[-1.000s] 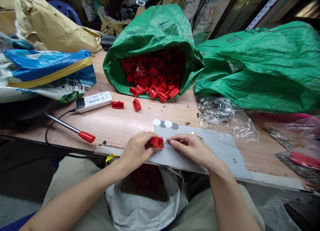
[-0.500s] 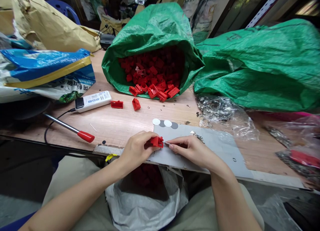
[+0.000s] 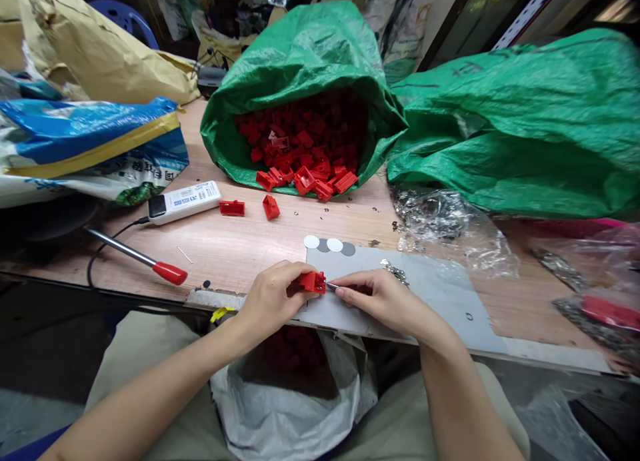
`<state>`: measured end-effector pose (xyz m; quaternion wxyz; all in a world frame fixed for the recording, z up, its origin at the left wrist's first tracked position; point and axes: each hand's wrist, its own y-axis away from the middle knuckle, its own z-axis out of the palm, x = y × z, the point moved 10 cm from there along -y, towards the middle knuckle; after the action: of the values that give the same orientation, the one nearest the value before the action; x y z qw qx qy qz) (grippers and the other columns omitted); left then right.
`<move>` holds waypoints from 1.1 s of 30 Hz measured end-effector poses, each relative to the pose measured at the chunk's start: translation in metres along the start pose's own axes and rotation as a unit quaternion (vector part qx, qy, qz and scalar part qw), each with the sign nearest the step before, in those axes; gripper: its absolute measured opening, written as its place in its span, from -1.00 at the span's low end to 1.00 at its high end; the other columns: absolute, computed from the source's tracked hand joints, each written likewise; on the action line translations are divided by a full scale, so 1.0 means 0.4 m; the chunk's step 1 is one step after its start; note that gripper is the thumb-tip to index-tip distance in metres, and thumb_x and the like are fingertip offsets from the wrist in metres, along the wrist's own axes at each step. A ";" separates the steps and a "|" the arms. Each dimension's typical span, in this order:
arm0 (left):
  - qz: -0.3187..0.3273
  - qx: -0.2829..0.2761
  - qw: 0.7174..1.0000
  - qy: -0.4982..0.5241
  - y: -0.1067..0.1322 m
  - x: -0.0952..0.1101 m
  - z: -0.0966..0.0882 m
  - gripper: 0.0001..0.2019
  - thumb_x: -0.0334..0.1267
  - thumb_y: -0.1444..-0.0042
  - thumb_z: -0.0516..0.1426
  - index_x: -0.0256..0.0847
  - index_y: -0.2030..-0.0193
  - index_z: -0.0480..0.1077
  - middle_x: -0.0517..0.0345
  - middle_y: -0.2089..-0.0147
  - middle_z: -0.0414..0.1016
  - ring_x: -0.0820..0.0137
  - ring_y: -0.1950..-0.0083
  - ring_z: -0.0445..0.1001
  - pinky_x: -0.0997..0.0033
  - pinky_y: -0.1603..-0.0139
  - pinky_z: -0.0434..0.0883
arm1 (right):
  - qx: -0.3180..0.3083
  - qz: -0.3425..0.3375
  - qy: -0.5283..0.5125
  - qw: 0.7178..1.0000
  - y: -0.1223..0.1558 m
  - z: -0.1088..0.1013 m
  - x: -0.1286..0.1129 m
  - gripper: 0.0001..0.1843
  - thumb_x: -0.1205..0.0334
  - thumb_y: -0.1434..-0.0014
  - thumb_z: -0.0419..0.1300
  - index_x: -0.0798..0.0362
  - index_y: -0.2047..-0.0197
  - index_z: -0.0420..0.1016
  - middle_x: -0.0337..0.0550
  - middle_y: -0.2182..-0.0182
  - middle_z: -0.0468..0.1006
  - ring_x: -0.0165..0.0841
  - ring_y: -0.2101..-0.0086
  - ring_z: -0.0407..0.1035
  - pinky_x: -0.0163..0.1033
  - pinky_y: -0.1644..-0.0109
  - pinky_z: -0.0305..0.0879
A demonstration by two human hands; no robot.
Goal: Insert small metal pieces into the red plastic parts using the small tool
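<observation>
Between the thumb and fingers of my left hand (image 3: 275, 293) is a small red plastic housing (image 3: 313, 282), held over the near edge of the grey mat (image 3: 435, 294). My right hand (image 3: 383, 298) pinches a thin metal pin (image 3: 331, 285), whose tip meets the right end of the housing. Whether the tip has entered a hole there is too small to tell. Just beyond my right hand lies a little pile of small metal parts (image 3: 395, 271). Two more red housings (image 3: 233, 208) lie loose on the table, left of the mat.
A green sack (image 3: 300, 54) spills many red housings at the back. Another green sack (image 3: 520, 128) and clear bags of metal parts (image 3: 450, 221) stand right. Left are a white device (image 3: 185, 201) and a red-tipped lever (image 3: 170, 272). An open white sack (image 3: 290, 414) sits at my lap.
The metal pin's tip has come up against the housing's right end, where a small gap showed before. The camera view has shifted slightly; both hands keep their grip.
</observation>
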<state>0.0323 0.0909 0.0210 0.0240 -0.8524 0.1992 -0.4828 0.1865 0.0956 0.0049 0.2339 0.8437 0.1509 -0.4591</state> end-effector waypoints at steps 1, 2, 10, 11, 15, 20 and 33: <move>0.002 0.000 1.000 0.000 0.000 0.001 -0.001 -0.79 -0.37 -0.14 0.30 -0.15 0.08 0.51 0.17 0.13 0.61 0.34 0.11 0.53 0.37 0.08 0.42 | -0.001 0.000 -0.001 1.000 0.000 0.000 0.000 -0.67 0.08 -0.30 0.19 -0.07 -0.01 0.70 -0.16 0.23 0.72 -0.17 0.23 0.53 -0.21 0.21 0.40; 0.004 0.000 1.000 0.000 0.001 0.002 -0.001 -0.80 -0.37 -0.14 0.29 -0.15 0.08 0.51 0.16 0.14 0.61 0.34 0.11 0.53 0.36 0.08 0.42 | -0.002 -0.001 -0.003 1.000 0.000 0.001 -0.001 -0.67 0.08 -0.29 0.19 -0.07 -0.01 0.70 -0.16 0.24 0.71 -0.17 0.24 0.53 -0.21 0.21 0.40; 0.012 0.005 1.000 -0.011 0.003 0.004 -0.005 -0.79 -0.36 -0.14 0.30 -0.14 0.07 0.51 0.14 0.12 0.62 0.32 0.10 0.55 0.35 0.08 0.45 | 0.024 0.014 0.002 1.000 -0.006 -0.004 -0.009 -0.68 0.03 -0.27 0.18 0.00 0.12 0.70 -0.17 0.32 0.67 -0.22 0.27 0.47 -0.23 0.22 0.33; 0.016 0.007 1.000 -0.013 0.004 0.006 -0.005 -0.79 -0.37 -0.14 0.29 -0.13 0.07 0.51 0.14 0.12 0.62 0.31 0.10 0.55 0.34 0.07 0.45 | 0.045 0.023 0.008 0.999 -0.008 -0.008 -0.007 -0.69 0.02 -0.25 0.18 0.02 0.18 0.68 -0.17 0.32 0.66 -0.24 0.29 0.46 -0.24 0.24 0.31; 0.049 0.007 0.998 -0.024 0.009 0.024 -0.002 -0.72 -0.51 -0.13 0.22 -0.13 0.05 0.51 0.12 0.11 0.62 0.29 0.07 0.55 0.31 0.05 0.46 | 0.112 0.055 0.039 0.991 -0.016 -0.011 -0.003 -0.70 0.01 -0.19 0.19 0.07 0.36 0.58 -0.21 0.46 0.55 -0.32 0.40 0.36 -0.28 0.35 0.20; 0.076 0.010 0.997 -0.032 0.017 0.041 -0.002 -0.70 -0.56 -0.13 0.18 -0.15 0.05 0.51 0.11 0.12 0.63 0.29 0.10 0.55 0.30 0.08 0.46 | 0.143 0.090 0.059 0.984 -0.020 -0.003 -0.005 -0.75 0.05 -0.12 0.17 0.04 0.44 0.49 -0.27 0.59 0.40 -0.38 0.51 0.24 -0.31 0.45 0.11; 0.101 0.014 0.993 -0.055 0.021 0.049 0.004 -0.77 -0.46 -0.23 0.17 -0.12 0.03 0.51 0.12 0.14 0.62 0.30 0.11 0.53 0.31 0.11 0.44 | 0.159 0.122 0.009 0.980 -0.014 0.003 0.012 -0.82 0.09 -0.03 0.20 0.01 0.48 0.46 -0.24 0.63 0.45 -0.34 0.56 0.34 -0.31 0.48 0.17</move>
<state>0.0398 0.0760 0.0342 0.0960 -0.8528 0.2759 -0.4328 0.1858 0.1000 -0.0012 0.1491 0.8864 -0.0259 -0.4375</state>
